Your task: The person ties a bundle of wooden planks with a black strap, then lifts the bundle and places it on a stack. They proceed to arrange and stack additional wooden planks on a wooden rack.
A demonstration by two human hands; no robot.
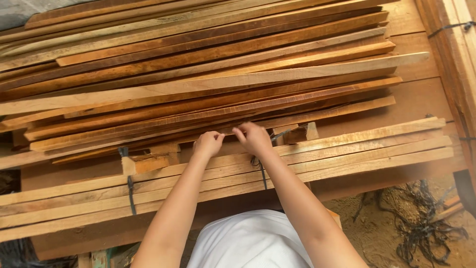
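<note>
Both of my hands reach forward to the near edge of a loose pile of long thin wooden slats (208,84). My left hand (208,143) is closed, its fingertips pinching the edge of a slat at the bottom of the pile. My right hand (253,138) is closed beside it, its fingers on the same edge. Below my hands lies a flat bundle of pale slats (347,154) tied with dark straps (131,194). What exactly the fingers grip is hidden.
Small wooden blocks (148,161) (300,133) prop up the pile. A heavy timber frame (458,64) stands at the right. Dark loose strapping (426,218) lies tangled on the sandy ground at lower right. A wooden platform (416,99) carries everything.
</note>
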